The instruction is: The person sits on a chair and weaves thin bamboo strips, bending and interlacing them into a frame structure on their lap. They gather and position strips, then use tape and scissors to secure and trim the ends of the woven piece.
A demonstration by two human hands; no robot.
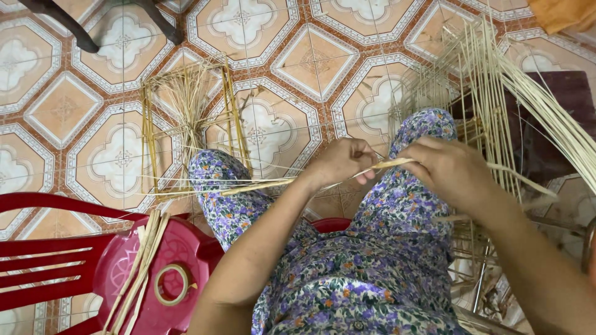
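In the head view, the person sat with both hands raised over their knees, which were covered in purple floral fabric (372, 273). The left hand (340, 162) was curled shut around a long pale bamboo strip (292, 181), pinching it between thumb and fingers, while the right hand (448, 169) was closed on the same strip just beside it, knuckles up. The strip ran leftward from the hands across the left knee and out over the patterned tile floor (298, 68) (its far end thinned to a point near the frame standing there). That small square bamboo frame (189, 124) stood on the floor beyond the left knee, with loose fibres bunched inside it. At the right edge of the picture, a half-woven bamboo frame (478, 93) of upright slats rose beside the right knee, long thin slivers fanning off toward the corner. Near the bottom left corner, a red plastic chair (130, 260) carried a bundle of flat strips (139, 273) and a roll of tape (172, 284) on its seat.
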